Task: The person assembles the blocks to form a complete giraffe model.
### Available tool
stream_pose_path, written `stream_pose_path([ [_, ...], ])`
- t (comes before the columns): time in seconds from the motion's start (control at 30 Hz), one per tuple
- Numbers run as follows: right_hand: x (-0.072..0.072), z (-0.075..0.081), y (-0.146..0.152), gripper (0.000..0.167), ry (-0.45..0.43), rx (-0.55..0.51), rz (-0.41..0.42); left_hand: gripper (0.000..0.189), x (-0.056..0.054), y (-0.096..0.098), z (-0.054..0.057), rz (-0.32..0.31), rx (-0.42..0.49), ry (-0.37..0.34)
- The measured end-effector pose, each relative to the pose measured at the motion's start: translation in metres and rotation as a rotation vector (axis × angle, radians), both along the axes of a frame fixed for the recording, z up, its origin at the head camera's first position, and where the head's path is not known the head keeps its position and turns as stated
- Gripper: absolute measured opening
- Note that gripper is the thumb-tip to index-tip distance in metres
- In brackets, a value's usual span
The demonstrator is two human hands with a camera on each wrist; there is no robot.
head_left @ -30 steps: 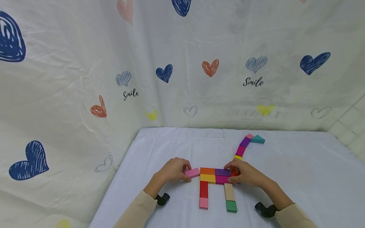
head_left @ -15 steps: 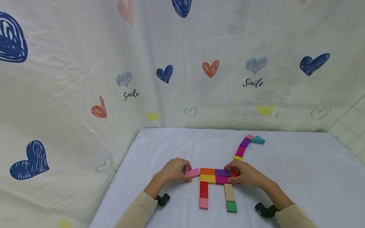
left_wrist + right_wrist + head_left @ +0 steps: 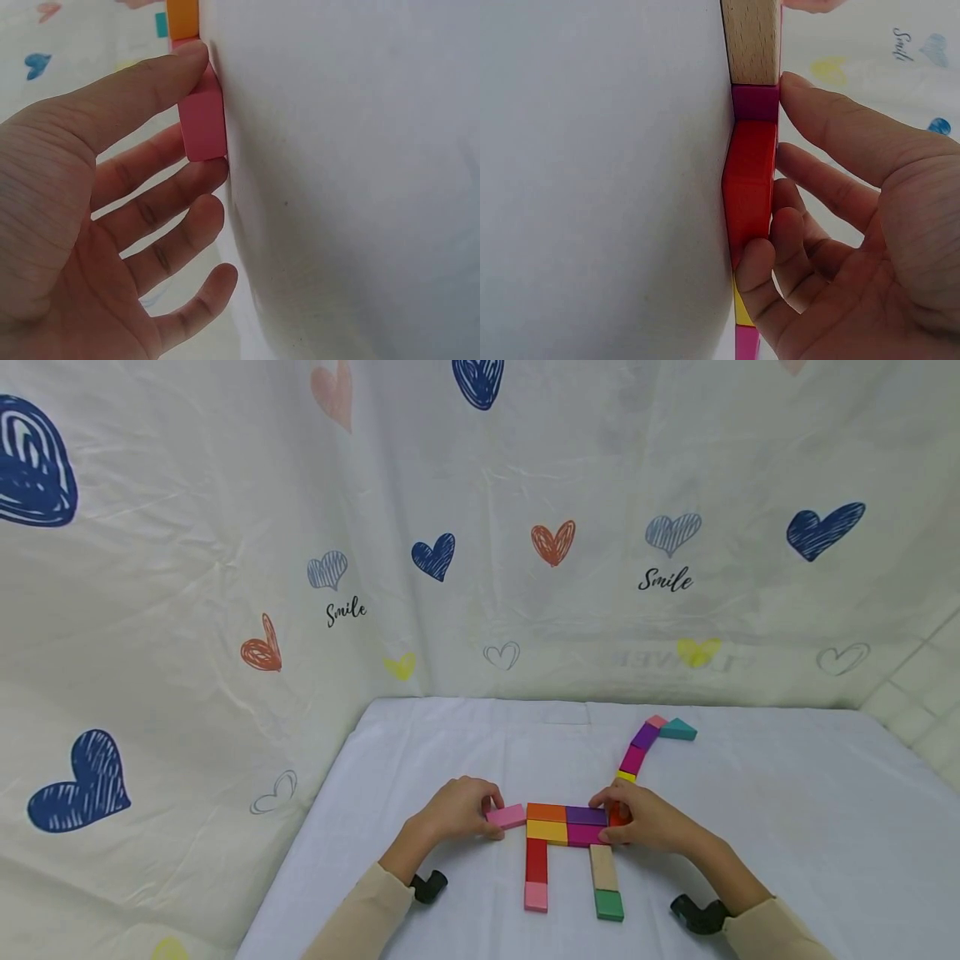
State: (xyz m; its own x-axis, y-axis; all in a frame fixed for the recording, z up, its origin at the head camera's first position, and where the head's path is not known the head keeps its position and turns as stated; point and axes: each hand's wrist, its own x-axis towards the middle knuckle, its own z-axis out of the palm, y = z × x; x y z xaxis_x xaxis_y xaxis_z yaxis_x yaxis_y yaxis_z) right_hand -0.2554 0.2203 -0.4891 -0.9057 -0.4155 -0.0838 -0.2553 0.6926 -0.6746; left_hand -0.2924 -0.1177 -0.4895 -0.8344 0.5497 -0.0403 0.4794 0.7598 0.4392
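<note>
In the head view, my left hand (image 3: pixel 459 812) pinches a pink block (image 3: pixel 506 816) between thumb and fingers. The block lies slightly tilted, its right end against or very near the orange block (image 3: pixel 546 812). My right hand (image 3: pixel 647 814) has its thumb by the magenta block (image 3: pixel 583 834) and a finger at the far side of the purple block (image 3: pixel 585 815), gripping the pair from both sides. Partly hidden under that hand is a red block (image 3: pixel 750 180), plain in the right wrist view. A yellow block (image 3: pixel 547 832) lies below the orange one.
Red (image 3: pixel 536 858) and pink (image 3: pixel 536 896) blocks form one leg-like strip; a bare wood block (image 3: pixel 603 867) and a green block (image 3: pixel 609 904) form another. A slanting row with a purple block (image 3: pixel 645 734) ends at a teal triangle (image 3: pixel 678 728). White cloth (image 3: pixel 435 735) covers the table.
The head view has tipped very slightly. Both hands and all the blocks stay in place.
</note>
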Motion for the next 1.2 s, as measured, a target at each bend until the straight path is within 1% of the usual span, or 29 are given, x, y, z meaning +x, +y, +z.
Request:
stream_pose_path([
  [0.37,-0.003,-0.001,0.001,0.046,0.002,0.019,-0.012,0.034,-0.001,0.001,0.001,-0.004,-0.001,-0.007],
  [0.5,-0.002,0.0,0.001,0.047,0.0,0.01,-0.007,0.035,-0.002,0.0,0.0,-0.006,0.0,-0.015],
  [0.63,-0.001,0.001,0.001,0.047,-0.002,-0.01,0.011,0.036,-0.002,-0.002,0.003,-0.016,0.004,-0.016],
  [0.77,-0.002,0.001,0.001,0.045,0.001,-0.019,0.017,0.033,-0.003,-0.006,0.008,-0.016,0.023,-0.021],
  [0.87,-0.004,0.003,0.003,0.044,0.02,-0.021,0.021,0.032,-0.006,-0.01,0.013,0.003,0.035,-0.023],
  [1.0,-0.005,0.011,0.008,0.042,0.057,-0.032,0.014,0.036,-0.01,-0.017,0.022,0.033,0.057,-0.014],
  [1.1,-0.003,0.02,0.013,0.04,0.085,-0.044,-0.012,0.037,-0.014,-0.028,0.029,0.049,0.075,0.014],
  [1.2,-0.001,0.027,0.022,0.039,0.103,-0.036,-0.058,0.034,-0.019,-0.041,0.037,0.064,0.069,0.073],
])
